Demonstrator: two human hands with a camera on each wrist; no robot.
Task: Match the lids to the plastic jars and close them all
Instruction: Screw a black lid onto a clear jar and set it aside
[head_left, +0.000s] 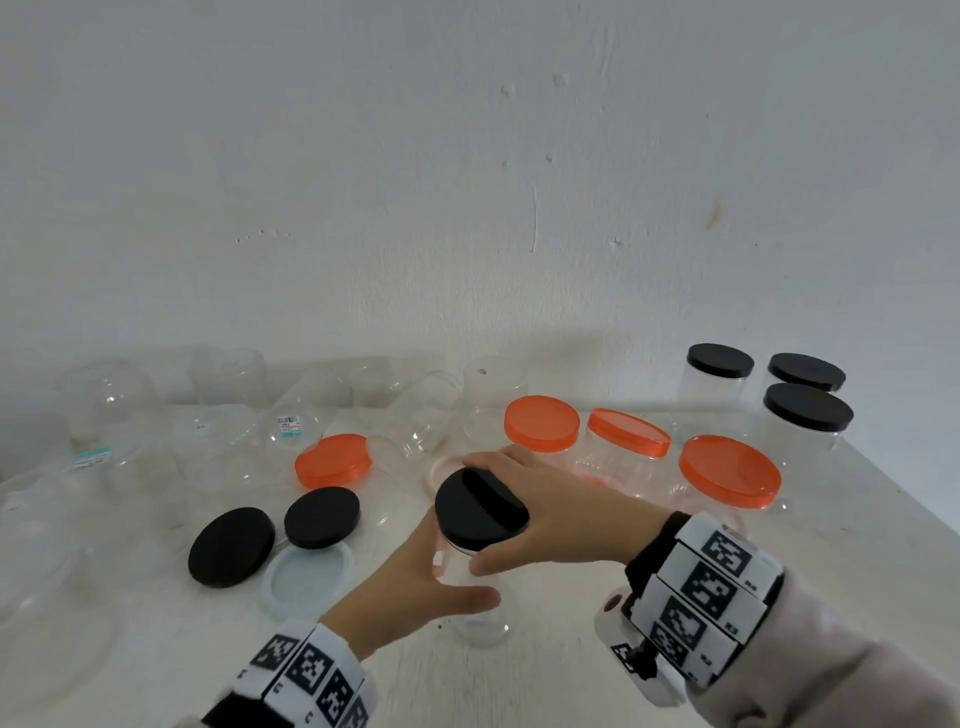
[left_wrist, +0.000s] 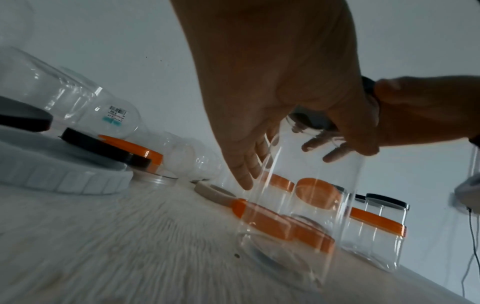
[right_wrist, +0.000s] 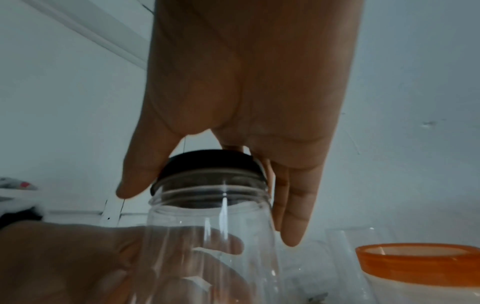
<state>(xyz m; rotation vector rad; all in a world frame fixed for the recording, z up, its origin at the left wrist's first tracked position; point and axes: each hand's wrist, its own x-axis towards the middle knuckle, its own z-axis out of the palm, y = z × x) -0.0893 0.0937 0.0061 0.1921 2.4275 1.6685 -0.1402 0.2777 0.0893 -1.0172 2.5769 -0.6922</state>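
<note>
Hands at the centre of the surface (head_left: 571, 675): we are wrapping our left hand (head_left: 410, 587) round the clear jar (left_wrist: 298, 205), which is standing upright, while our right hand (head_left: 550, 514) is curling its fingers (right_wrist: 293, 205) about the black lid (head_left: 480, 506) seated on the jar's mouth; loose black lids (head_left: 231, 546) are lying just left.

White table (head_left: 571, 675) with a streaky, worn top, set against a white wall (head_left: 467, 156) that shows scuffs and small chips. Thin black cable (left_wrist: 470, 242) hangs at the right edge in left wrist view. White trim strip (right_wrist: 98, 35) runs diagonally across the wall in right wrist view.
</note>
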